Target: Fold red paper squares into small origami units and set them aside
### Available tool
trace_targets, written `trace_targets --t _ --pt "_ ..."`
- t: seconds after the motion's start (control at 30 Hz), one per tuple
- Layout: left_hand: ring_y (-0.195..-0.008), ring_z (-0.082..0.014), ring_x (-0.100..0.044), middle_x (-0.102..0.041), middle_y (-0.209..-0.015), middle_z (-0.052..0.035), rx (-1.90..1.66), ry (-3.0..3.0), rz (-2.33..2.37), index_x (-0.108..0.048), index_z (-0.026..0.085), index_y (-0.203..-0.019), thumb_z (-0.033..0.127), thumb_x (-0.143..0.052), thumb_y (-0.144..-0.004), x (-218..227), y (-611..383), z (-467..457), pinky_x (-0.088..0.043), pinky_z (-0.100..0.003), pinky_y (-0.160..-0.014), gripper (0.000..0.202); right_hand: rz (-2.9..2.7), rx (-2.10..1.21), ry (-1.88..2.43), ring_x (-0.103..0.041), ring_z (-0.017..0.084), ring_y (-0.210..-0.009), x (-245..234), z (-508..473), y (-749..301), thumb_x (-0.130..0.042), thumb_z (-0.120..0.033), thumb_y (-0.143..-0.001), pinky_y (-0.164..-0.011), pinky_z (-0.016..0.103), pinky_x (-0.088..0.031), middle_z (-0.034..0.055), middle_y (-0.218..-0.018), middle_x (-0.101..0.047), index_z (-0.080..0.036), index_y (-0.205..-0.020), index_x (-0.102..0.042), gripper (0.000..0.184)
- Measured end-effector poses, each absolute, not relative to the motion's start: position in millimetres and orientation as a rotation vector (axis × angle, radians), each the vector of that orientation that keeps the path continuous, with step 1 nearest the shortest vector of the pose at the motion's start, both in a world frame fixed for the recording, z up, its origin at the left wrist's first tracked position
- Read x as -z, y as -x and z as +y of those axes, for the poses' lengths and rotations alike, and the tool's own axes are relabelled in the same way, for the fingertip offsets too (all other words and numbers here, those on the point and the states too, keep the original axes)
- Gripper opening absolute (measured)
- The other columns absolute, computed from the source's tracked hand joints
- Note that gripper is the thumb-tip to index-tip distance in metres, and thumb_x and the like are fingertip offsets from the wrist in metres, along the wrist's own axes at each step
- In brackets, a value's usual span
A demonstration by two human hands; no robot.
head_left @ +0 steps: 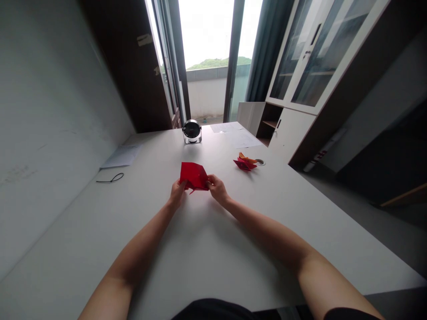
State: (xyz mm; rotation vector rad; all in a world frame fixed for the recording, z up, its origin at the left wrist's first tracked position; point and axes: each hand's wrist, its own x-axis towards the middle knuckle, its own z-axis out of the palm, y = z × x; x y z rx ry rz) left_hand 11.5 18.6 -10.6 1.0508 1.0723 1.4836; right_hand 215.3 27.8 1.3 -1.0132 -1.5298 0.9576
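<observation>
A piece of folded red paper point(194, 174) is held up a little above the white table, between my two hands. Its upper left corner is square, and creased flaps hang along its lower edge. My left hand point(178, 190) pinches the lower left edge, fingers closed. On the opposite side my right hand point(216, 187) grips the right edge between thumb and fingers. To the right, apart from both hands, lie folded paper pieces, a red one point(245, 165) and an orange one point(247, 158) just behind it.
The white table point(200, 249) meets a wall on the left. Near that wall lie a black cable tie point(113, 178) and some papers point(122, 156). A round device on a metal stand point(192, 131) is at the back. Further sheets point(245, 138) lie back right, near a cable hole point(260, 162).
</observation>
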Motion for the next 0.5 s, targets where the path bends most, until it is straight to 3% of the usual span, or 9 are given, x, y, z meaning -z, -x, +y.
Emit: trace_targets --t 0.4,0.5 --pt "-0.063 -0.0143 -0.061 -0.070 -0.075 -0.0036 -1.539 -0.965 1.093 -0.065 0.017 -0.088 0.052 -0.067 -0.079 4.6 -13.0 17.2 -0.045 -0.027 -0.065 0.037 -1.523 -0.917 1.004 -0.062 0.015 -0.069 -6.1 25.3 -218.7 -0.053 -0.030 -0.085 -0.065 0.027 -0.052 -0.0012 -0.080 -0.064 -0.025 -0.124 -0.057 0.040" --pt "-0.065 -0.0142 -0.062 -0.069 -0.077 -0.0028 -1.584 -0.887 1.058 -0.063 0.017 -0.088 0.051 -0.068 -0.079 2.8 -13.5 17.1 -0.047 -0.027 -0.065 0.035 -1.504 -0.929 1.001 -0.061 0.015 -0.069 -2.7 28.0 -219.9 -0.053 -0.033 -0.085 -0.064 0.027 -0.051 -0.0018 -0.078 -0.063 -0.025 -0.123 -0.056 0.039"
